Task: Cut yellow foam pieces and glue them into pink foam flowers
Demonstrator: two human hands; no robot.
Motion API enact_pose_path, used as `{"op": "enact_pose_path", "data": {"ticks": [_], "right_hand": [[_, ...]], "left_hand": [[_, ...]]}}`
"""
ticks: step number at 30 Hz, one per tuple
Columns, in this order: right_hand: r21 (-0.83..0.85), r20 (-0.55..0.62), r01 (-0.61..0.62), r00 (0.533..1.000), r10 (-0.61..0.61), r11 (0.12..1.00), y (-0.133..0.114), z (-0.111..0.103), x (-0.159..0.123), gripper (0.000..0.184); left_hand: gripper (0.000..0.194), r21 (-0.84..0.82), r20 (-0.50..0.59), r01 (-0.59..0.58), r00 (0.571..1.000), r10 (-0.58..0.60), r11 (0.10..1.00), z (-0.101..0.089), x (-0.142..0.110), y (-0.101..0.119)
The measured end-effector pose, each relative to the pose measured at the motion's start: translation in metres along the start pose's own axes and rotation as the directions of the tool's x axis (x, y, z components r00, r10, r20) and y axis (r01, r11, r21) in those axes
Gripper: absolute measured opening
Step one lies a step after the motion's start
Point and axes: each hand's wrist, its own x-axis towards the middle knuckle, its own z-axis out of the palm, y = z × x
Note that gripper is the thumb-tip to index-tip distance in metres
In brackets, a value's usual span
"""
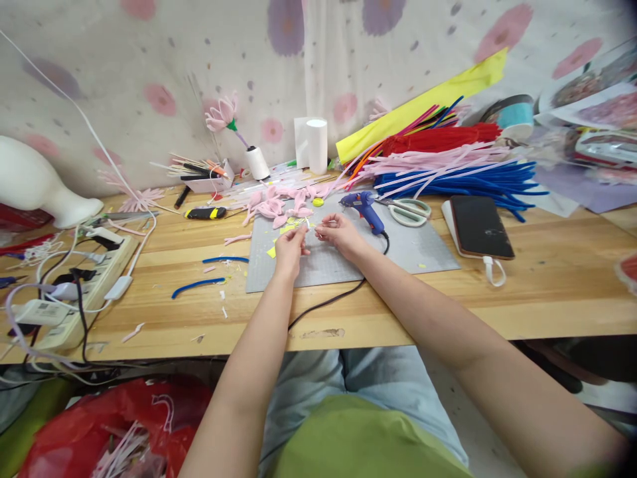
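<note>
Over the grey cutting mat (pixel 318 272), my left hand (pixel 292 249) and my right hand (pixel 341 234) almost meet at the fingertips. Both are closed in a pinch around a thin whitish piece (pixel 312 226), too small to name and partly hidden by the fingers. Yellow paper scraps (pixel 271 251) lie beside my left hand. Just behind are several pink fuzzy petal shapes (pixel 273 207). A blue glue gun (pixel 365 211) lies to the right of my right hand, its black cord passing under my right forearm. Scissors with pale handles (pixel 409 212) rest next to it.
Bundled blue pipe cleaners (pixel 462 182) and red ones (pixel 442 140) fill the back right. A black phone-like device (pixel 480 226) lies to the right. A pink flower (pixel 222 114) stands in a white holder (pixel 257 163). Left are a utility knife (pixel 205 213) and a power strip (pixel 94 285).
</note>
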Motion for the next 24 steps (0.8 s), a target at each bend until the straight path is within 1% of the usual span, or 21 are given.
{"op": "enact_pose_path", "data": {"ticks": [2, 6, 10, 13, 17, 19, 24], "right_hand": [[-0.002, 0.026, 0.01, 1.0, -0.01, 1.0, 0.0, 0.001, -0.001, 0.049], [-0.044, 0.095, -0.005, 0.995, 0.009, 0.999, 0.002, 0.005, -0.004, 0.049], [-0.038, 0.14, -0.03, 0.99, 0.035, 0.999, 0.004, 0.008, -0.007, 0.049], [-0.047, 0.146, -0.03, 0.989, 0.037, 0.998, 0.003, 0.008, -0.009, 0.046], [-0.102, 0.163, -0.03, 0.986, 0.047, 0.994, -0.001, 0.007, -0.01, 0.044], [-0.111, 0.166, -0.008, 0.986, 0.027, 0.994, -0.003, 0.007, -0.011, 0.043], [-0.114, 0.114, 0.064, 0.992, -0.051, 0.991, -0.006, 0.011, -0.011, 0.038]], "left_hand": [[0.025, 0.018, 0.039, 0.016, 0.999, -0.017, 1.0, 0.004, -0.004, -0.002], [0.023, -0.034, 0.02, 0.059, 0.998, -0.059, 0.998, 0.005, -0.008, 0.002], [0.023, -0.085, 0.057, 0.104, 0.993, -0.1, 0.991, 0.005, -0.008, 0.007], [0.021, -0.102, 0.053, 0.122, 0.992, -0.117, 0.987, 0.006, -0.009, 0.008], [0.021, -0.121, 0.04, 0.121, 0.992, -0.117, 0.985, 0.007, -0.009, 0.007], [0.022, -0.124, 0.043, 0.116, 0.993, -0.112, 0.986, 0.007, -0.009, 0.006], [0.022, -0.109, 0.038, 0.109, 0.994, -0.106, 0.988, 0.006, -0.008, 0.005]]}}
